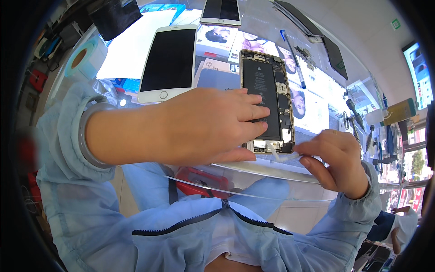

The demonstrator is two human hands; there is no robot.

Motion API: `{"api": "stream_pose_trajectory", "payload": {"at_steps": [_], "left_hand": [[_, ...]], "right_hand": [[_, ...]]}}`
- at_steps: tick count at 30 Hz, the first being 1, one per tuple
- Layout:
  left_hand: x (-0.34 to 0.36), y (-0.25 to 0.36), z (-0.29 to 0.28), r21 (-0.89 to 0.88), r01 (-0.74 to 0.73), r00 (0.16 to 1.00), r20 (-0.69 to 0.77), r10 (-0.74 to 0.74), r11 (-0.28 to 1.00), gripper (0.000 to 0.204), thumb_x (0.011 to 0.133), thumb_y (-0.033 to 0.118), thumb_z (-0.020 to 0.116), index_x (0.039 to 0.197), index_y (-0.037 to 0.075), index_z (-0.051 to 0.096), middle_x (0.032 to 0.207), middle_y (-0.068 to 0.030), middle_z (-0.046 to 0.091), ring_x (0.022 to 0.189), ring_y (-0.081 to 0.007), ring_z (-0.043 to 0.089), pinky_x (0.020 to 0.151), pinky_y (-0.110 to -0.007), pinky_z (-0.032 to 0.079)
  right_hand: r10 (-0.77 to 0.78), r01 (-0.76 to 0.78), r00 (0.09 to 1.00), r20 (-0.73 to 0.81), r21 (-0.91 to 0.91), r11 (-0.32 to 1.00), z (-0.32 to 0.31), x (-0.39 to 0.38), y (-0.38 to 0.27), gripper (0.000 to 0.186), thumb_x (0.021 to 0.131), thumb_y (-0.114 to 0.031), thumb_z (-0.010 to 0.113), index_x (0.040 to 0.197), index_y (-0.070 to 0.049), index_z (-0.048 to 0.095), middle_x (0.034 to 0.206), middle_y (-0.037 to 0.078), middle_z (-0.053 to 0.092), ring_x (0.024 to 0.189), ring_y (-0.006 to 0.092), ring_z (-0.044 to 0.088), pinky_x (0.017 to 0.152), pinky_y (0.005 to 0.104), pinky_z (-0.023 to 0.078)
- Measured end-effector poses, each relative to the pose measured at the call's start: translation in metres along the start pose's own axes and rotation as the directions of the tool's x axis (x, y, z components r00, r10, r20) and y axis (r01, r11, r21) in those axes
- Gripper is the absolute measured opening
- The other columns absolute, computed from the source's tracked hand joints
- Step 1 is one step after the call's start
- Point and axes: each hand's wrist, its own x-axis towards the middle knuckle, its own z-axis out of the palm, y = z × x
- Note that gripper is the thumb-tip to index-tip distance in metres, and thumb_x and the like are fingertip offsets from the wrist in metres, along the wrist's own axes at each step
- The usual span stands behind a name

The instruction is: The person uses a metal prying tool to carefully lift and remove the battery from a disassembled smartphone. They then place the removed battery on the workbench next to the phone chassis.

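Observation:
An opened smartphone lies on the glass counter, its black battery and circuit boards exposed. My left hand rests flat across its left side, fingers apart and fingertips on the battery. At the phone's lower right corner my right hand is closed, thumb and forefinger pinched on a thin white adhesive strip that stretches from the phone's bottom edge. The strip's far end is hidden by my fingers. Left of the opened phone lies a white-framed phone screen, dark and facing up.
Another white-framed phone lies at the far edge. A blue pen and small metal parts sit right of the opened phone. A tape roll stands at the left, screwdrivers at the right. Printed boxes show through the glass.

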Motion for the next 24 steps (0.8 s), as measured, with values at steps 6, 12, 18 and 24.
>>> {"api": "stream_pose_trajectory", "payload": {"at_steps": [6,12,18,24], "left_hand": [[-0.001,0.001,-0.001,-0.007,0.009,1.000,-0.008,-0.009,1.000,0.044,0.076,0.022,0.076,0.110,-0.003,0.063,0.120,-0.0208,0.059,0.113,-0.0370,0.058,0.096,-0.044,0.049],[-0.003,-0.001,0.003,-0.008,0.019,0.997,-0.070,-0.019,1.000,0.040,0.074,0.022,0.078,0.105,-0.001,0.066,0.116,-0.0179,0.063,0.111,-0.0345,0.060,0.093,-0.041,0.051],[-0.004,0.002,-0.002,-0.034,-0.015,0.999,-0.047,0.013,0.999,0.038,0.075,0.022,0.077,0.103,-0.001,0.067,0.116,-0.0173,0.063,0.111,-0.0354,0.059,0.092,-0.042,0.050],[-0.006,0.008,-0.012,-0.187,-0.063,0.995,0.063,0.076,0.980,0.032,0.075,0.016,0.075,0.101,-0.001,0.067,0.118,-0.0168,0.062,0.116,-0.0363,0.057,0.095,-0.042,0.049]], "right_hand": [[-0.156,0.149,0.977,-0.148,-0.060,0.987,0.010,-0.009,-0.012,0.021,0.067,-0.009,0.078,0.084,-0.003,0.067,0.071,0.006,0.061,0.058,0.0182,0.057,0.048,0.0301,0.043],[0.175,-0.164,0.964,-0.199,0.070,0.984,0.019,-0.018,-0.020,0.022,0.069,0.002,0.074,0.089,-0.003,0.067,0.080,0.010,0.063,0.071,0.0258,0.062,0.058,0.0321,0.048],[0.104,-0.132,0.960,-0.262,-0.092,0.987,0.033,-0.020,-0.031,0.027,0.077,0.008,0.062,0.101,-0.001,0.062,0.091,0.014,0.060,0.076,0.0293,0.061,0.064,0.0358,0.050],[0.229,-0.272,0.956,-0.185,-0.264,0.925,0.034,-0.041,-0.062,0.021,0.080,0.001,0.063,0.100,-0.004,0.057,0.077,0.009,0.058,0.064,0.0264,0.061,0.055,0.0354,0.048]]}}
